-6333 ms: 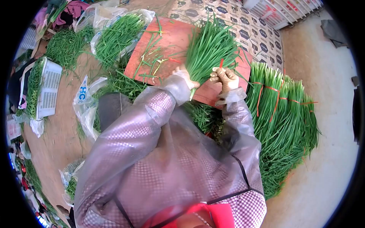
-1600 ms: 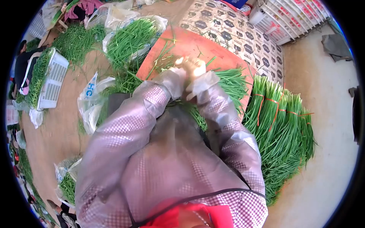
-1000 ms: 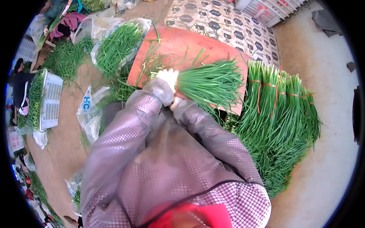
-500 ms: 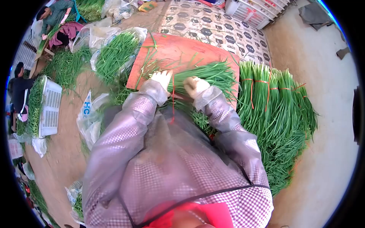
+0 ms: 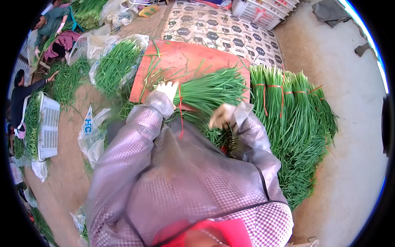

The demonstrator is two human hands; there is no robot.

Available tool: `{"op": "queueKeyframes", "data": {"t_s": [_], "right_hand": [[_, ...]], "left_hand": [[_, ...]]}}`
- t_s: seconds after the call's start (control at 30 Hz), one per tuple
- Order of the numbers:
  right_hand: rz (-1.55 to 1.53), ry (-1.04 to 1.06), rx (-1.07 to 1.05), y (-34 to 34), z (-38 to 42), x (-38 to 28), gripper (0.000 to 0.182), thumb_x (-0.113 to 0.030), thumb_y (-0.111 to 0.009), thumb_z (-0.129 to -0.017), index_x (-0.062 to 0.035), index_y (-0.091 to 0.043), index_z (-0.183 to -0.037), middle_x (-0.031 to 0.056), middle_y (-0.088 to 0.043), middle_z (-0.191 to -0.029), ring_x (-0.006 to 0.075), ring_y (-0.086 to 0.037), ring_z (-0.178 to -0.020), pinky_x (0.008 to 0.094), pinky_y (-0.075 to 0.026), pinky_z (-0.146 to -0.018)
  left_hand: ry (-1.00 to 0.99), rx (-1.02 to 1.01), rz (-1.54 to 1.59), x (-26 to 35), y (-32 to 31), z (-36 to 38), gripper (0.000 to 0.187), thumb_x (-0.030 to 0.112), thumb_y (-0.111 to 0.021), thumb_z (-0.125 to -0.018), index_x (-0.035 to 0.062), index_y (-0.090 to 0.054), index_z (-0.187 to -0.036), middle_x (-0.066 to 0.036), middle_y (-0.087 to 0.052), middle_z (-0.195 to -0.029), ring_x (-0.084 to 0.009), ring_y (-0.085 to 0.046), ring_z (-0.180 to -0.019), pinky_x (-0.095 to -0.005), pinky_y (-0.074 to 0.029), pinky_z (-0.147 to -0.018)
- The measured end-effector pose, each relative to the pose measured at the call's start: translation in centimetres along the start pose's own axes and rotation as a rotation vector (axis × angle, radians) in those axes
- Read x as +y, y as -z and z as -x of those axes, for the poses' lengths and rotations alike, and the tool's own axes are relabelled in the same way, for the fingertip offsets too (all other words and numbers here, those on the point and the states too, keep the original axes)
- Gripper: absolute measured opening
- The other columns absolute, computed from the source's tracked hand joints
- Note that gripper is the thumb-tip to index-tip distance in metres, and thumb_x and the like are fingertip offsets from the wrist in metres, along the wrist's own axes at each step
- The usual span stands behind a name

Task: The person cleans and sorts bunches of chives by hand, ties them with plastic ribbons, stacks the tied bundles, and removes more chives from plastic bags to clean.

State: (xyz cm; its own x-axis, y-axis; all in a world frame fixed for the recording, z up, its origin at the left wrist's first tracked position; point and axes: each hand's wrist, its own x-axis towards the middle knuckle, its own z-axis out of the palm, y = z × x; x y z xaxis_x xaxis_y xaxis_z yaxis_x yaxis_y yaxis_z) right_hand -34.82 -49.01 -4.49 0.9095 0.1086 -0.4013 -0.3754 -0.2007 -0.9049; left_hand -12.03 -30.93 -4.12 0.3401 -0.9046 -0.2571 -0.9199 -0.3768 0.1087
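Observation:
A bunch of long green stalks (image 5: 216,88) lies across a red board (image 5: 193,55), its leafy ends towards the right. A red tie (image 5: 181,111) goes round the bunch near its left end and hangs over the board's near edge. My left hand (image 5: 168,89), in a pale glove, is wrapped round the left end of the bunch, beside the tie. Just below the bunch, off the board's near edge, is my right hand (image 5: 222,116); it is blurred, its fingers bent downwards, and whether it holds anything is unclear.
Tied bunches (image 5: 288,99) stand in a row on the right, with more greens below them. Loose stalks (image 5: 117,61) lie on plastic at the left. A white crate (image 5: 49,127) is further left, near two people. White crates (image 5: 257,14) are stacked behind a patterned mat (image 5: 222,29).
My right hand has left the bunch and moved down and to the right. My left hand stays at the bunch's left end. A person at the far left has stretched out an arm.

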Motion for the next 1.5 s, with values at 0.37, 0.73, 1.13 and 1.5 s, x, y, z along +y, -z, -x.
{"op": "queueKeyframes", "data": {"t_s": [0.37, 0.73, 1.13, 1.5], "right_hand": [[1.108, 0.181, 0.77, 6.6, -6.4, -2.9, 0.032, -0.019, -0.053, -0.085, -0.0111, -0.058, -0.115, 0.0147, -0.064, -0.095, 0.0353, -0.062, -0.085, 0.0405, -0.051, -0.073], [1.334, -0.289, 0.103, 1.5, -10.3, -5.1, 0.123, -0.049, -0.081, -0.051, -0.022, -0.008, -0.147, 0.016, -0.036, -0.142, 0.0322, -0.033, -0.132, 0.0445, -0.019, -0.111], [0.424, 0.064, 0.838, -0.1, 0.6, -7.6, 0.061, -0.032, -0.074, -0.061, -0.0066, -0.054, -0.113, 0.0168, -0.065, -0.1, 0.03, -0.063, -0.096, 0.036, -0.049, -0.084], [0.211, 0.384, 1.106, -9.5, 6.4, -12.5, 0.08, -0.033, -0.078, -0.055, -0.0011, -0.047, -0.122, 0.0235, -0.057, -0.111, 0.0366, -0.055, -0.105, 0.0401, -0.044, -0.092]], "left_hand": [[0.073, -0.062, -0.101, 1.6, 0.5, 0.0, 0.093, 0.02, -0.078, -0.064, 0.0034, -0.026, -0.139, -0.017, -0.047, -0.119, -0.0329, -0.051, -0.109, -0.0417, -0.043, -0.091], [-0.017, 0.079, -0.099, 0.7, -2.9, -1.8, 0.095, 0.025, -0.081, -0.057, 0.0075, -0.031, -0.136, -0.014, -0.051, -0.113, -0.0301, -0.054, -0.103, -0.0419, -0.045, -0.087], [-0.305, 0.938, -0.206, 0.3, 12.5, 4.0, 0.107, 0.026, -0.081, -0.052, 0.0175, -0.026, -0.144, -0.015, -0.021, -0.148, -0.0346, -0.012, -0.14, -0.0523, -0.008, -0.112], [-0.515, 0.423, 1.875, 11.8, 10.2, 6.5, 0.053, 0.012, -0.064, -0.081, 0.0016, -0.043, -0.128, -0.013, -0.054, -0.116, -0.0245, -0.055, -0.105, -0.0405, -0.045, -0.094]]}}
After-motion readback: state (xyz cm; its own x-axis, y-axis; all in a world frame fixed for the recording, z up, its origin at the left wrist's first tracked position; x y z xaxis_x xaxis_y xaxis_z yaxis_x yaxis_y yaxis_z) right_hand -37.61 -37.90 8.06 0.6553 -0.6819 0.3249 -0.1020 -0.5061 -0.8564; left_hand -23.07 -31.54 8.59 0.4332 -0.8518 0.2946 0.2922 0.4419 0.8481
